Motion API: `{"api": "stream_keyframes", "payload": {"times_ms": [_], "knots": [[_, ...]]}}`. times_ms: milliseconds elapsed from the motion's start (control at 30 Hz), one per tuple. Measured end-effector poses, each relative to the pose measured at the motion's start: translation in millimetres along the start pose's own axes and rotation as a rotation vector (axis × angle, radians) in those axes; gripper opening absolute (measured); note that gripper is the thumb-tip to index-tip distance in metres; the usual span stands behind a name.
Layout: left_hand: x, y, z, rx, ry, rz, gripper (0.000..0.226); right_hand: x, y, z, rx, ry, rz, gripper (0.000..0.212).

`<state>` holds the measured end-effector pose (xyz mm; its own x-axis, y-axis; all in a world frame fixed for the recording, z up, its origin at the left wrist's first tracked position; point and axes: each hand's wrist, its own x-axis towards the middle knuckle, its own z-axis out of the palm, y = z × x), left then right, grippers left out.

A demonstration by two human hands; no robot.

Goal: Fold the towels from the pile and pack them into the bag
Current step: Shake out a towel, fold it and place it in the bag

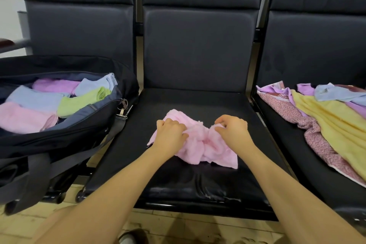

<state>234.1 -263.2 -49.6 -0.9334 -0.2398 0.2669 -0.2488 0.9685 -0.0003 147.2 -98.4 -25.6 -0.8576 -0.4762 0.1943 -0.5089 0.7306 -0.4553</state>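
A crumpled pink towel [198, 144] is seen at the centre of the frame, bunched on the middle black seat [198, 101]. It is gripped from above by both hands: the left hand [171, 132] is closed on the towel's left part, and the right hand [232, 129] is pinched shut on a fold at its upper right. The towel's lower right corner is spread flat toward the seat's front edge, while bare seat is left all around it, widest toward the backrest and along the glossy front lip at lower centre.

At the left of the frame an open dark bag [75, 130] is set on the neighbouring seat, its near wall and a metal strap clip [122, 110] lying just beside the middle seat's left edge. Folded towels [39, 103] in pink, blue, green and lilac are packed inside it.

At the right edge of the frame the unfolded pile [324, 117] is draped over the third seat, with yellow, lilac, blue and patterned cloths overlapping. A narrow gap is kept between each seat.
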Motion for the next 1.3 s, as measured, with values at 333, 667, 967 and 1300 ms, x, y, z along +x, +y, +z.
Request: {"api": "stream_keyframes", "payload": {"times_ms": [333,667,967,1300], "knots": [[-12.4,-3.4,-29.1,-0.099,0.405,0.179,0.02,-19.0,-12.7,-16.3,0.222,0.223,-0.191,0.008],[-3.7,-35.0,-118.5,-0.801,0.474,-0.228,0.011,-34.1,-62.2,-75.8,0.871,0.575,-0.052,0.011],[18.4,-55.1,-217.7,-0.89,0.625,-0.348,0.016,-14.9,-105.4,-154.7,0.895,0.791,-0.055,0.02],[23.0,-69.1,-257.5,-1.113,0.76,-0.342,0.052,-11.5,-112.1,-210.4,0.903,0.865,0.001,0.036]]}}
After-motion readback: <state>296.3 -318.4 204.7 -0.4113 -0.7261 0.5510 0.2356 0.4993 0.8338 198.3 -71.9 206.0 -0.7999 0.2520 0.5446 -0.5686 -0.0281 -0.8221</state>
